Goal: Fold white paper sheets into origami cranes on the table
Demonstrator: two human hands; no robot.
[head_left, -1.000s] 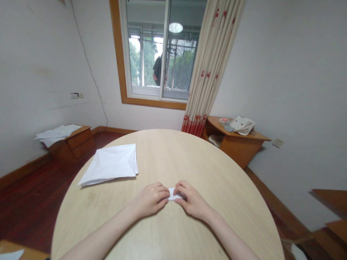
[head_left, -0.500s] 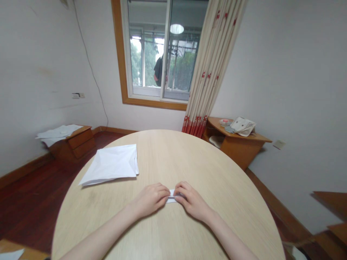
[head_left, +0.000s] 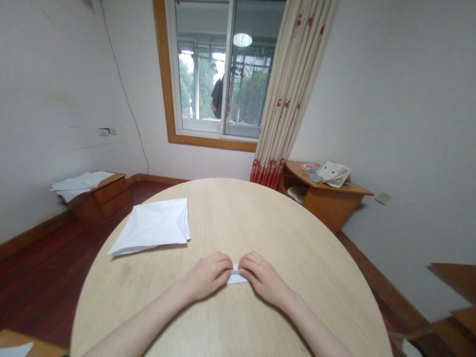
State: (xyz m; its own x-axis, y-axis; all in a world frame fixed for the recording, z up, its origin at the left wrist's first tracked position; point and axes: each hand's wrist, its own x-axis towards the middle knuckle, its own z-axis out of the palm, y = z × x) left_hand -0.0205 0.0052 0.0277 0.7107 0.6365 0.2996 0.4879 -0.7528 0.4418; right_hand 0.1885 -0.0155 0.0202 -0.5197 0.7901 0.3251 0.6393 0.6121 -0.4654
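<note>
A small folded piece of white paper (head_left: pixel 235 276) lies on the round light-wood table (head_left: pixel 230 223), right in front of me. My left hand (head_left: pixel 208 274) pinches its left end with curled fingers. My right hand (head_left: pixel 260 276) pinches its right end the same way. Both hands rest on the tabletop and cover most of the paper; only a narrow strip shows between them.
A stack of white paper sheets (head_left: pixel 152 225) lies on the table to the far left. A low wooden cabinet (head_left: pixel 98 196) with papers stands by the left wall, and a wooden corner shelf (head_left: pixel 323 196) with a bag stands to the right under the curtain (head_left: pixel 290 94).
The paper strip between my hands has become narrower and flatter. Both hands have shifted a little toward me and stay pinched on it.
</note>
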